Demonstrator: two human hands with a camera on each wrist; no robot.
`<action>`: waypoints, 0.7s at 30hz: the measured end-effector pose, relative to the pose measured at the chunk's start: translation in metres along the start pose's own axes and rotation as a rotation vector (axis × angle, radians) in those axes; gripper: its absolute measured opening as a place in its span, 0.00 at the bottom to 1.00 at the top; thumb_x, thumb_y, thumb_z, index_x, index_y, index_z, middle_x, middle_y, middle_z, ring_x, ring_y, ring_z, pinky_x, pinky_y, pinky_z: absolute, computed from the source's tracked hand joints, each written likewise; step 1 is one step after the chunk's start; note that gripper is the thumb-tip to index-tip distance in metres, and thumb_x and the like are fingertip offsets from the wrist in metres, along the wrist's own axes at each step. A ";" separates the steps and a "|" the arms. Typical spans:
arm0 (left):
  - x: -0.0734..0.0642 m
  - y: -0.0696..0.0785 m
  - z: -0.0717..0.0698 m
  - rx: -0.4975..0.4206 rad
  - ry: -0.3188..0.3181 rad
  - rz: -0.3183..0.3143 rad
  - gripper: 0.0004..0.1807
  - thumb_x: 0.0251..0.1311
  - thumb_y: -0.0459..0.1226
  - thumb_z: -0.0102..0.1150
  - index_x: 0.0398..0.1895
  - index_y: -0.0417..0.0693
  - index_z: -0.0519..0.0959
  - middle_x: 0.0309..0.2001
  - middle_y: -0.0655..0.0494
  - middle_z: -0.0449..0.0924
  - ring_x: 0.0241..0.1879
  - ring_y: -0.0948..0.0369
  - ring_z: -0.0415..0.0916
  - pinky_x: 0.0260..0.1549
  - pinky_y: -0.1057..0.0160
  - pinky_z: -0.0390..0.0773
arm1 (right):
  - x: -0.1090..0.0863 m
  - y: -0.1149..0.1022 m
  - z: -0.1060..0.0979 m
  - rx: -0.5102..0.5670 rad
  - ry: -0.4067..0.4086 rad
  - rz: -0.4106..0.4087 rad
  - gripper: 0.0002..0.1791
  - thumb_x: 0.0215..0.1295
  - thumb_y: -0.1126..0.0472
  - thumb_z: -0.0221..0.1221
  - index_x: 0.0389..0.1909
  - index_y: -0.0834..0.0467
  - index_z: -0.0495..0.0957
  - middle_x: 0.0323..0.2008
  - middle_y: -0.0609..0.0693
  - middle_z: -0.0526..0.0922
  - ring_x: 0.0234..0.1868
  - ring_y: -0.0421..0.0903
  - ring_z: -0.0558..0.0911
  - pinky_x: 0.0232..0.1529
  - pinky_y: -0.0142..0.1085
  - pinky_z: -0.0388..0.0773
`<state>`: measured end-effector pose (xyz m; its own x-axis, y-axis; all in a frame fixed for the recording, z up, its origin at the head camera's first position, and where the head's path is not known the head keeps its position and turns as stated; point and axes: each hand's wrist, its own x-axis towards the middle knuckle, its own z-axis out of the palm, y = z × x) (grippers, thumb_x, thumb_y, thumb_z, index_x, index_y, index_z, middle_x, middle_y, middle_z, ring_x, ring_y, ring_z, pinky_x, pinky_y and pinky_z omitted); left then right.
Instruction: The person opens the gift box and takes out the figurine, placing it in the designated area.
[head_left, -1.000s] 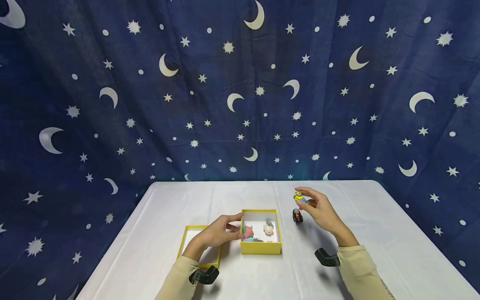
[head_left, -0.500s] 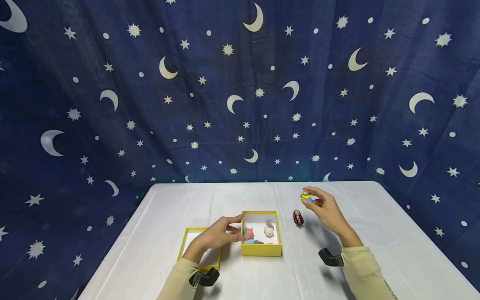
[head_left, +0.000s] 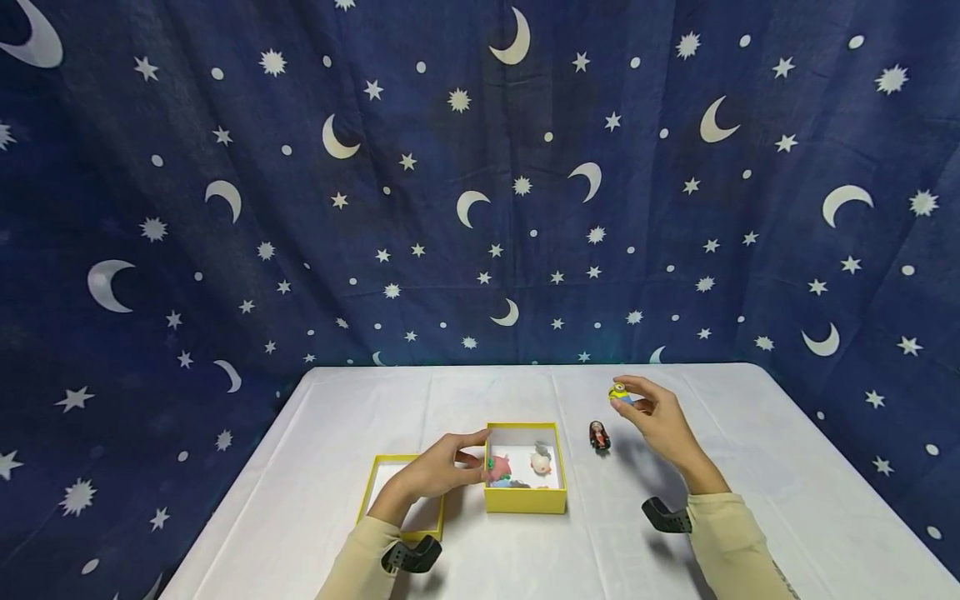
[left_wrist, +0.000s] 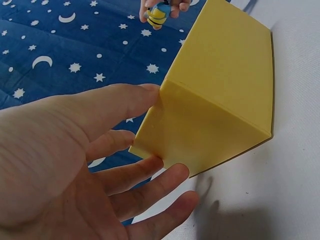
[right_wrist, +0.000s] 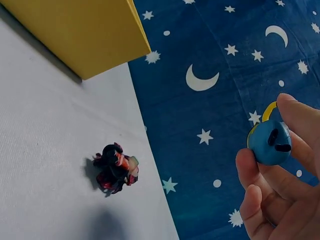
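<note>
My left hand (head_left: pixel 437 465) rests against the left wall of a yellow box (head_left: pixel 525 501), its thumb and fingertips at the wall's edges in the left wrist view. Inside the box lie a pink toy (head_left: pixel 498 467) with green bits, a whitish toy (head_left: pixel 540 462) and other small pieces along the front. Held up over the table's far right part, a yellow and blue Minion figure (head_left: pixel 618 392) is pinched between the thumb and fingers of my right hand (head_left: pixel 663 423). Its blue underside with black feet (right_wrist: pixel 279 141) faces the right wrist camera. A small dark-haired doll figure (head_left: pixel 599 437) stands below that hand.
A yellow-rimmed box lid (head_left: pixel 368 492) lies left of the box, partly hidden by my left hand and forearm. White cloth (head_left: pixel 517 558) covers the table. Behind its far edge hangs a dark blue curtain (head_left: pixel 427 208) with moons and stars.
My right hand has moved right with the Minion figure, away from over the dark-haired figure, and has nearly stopped. My left hand stays at the box.
</note>
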<state>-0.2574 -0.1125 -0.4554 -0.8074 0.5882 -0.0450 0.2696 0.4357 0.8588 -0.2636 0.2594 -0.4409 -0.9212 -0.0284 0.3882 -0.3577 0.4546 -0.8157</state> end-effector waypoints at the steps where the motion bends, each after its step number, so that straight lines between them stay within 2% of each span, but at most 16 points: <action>1: 0.000 0.000 0.000 -0.001 0.000 0.000 0.37 0.65 0.37 0.65 0.75 0.39 0.63 0.76 0.44 0.63 0.60 0.47 0.78 0.60 0.44 0.75 | 0.000 0.001 0.000 -0.011 0.000 0.006 0.23 0.69 0.62 0.63 0.63 0.63 0.75 0.60 0.71 0.79 0.33 0.33 0.79 0.31 0.30 0.75; 8: 0.001 0.001 0.000 0.002 -0.004 -0.002 0.37 0.65 0.37 0.65 0.75 0.38 0.63 0.76 0.44 0.63 0.60 0.48 0.78 0.58 0.49 0.77 | 0.000 0.007 -0.001 -0.083 -0.013 0.028 0.24 0.70 0.60 0.63 0.64 0.63 0.75 0.61 0.72 0.77 0.37 0.34 0.78 0.34 0.30 0.76; 15: 0.002 -0.001 0.000 -0.009 0.000 0.010 0.38 0.65 0.37 0.66 0.75 0.36 0.62 0.76 0.41 0.63 0.60 0.46 0.79 0.59 0.47 0.78 | -0.001 0.017 0.001 -0.061 -0.008 0.055 0.23 0.70 0.61 0.63 0.62 0.67 0.75 0.60 0.74 0.78 0.35 0.33 0.79 0.36 0.28 0.77; 21: 0.001 -0.001 0.000 -0.009 0.000 0.009 0.38 0.65 0.37 0.66 0.75 0.36 0.63 0.76 0.42 0.63 0.60 0.47 0.79 0.59 0.47 0.78 | -0.002 0.026 0.002 -0.092 -0.015 0.115 0.23 0.70 0.60 0.62 0.62 0.66 0.76 0.60 0.71 0.78 0.44 0.42 0.79 0.43 0.28 0.75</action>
<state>-0.2588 -0.1119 -0.4564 -0.8053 0.5918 -0.0371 0.2722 0.4245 0.8635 -0.2712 0.2697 -0.4640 -0.9576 0.0150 0.2875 -0.2352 0.5352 -0.8113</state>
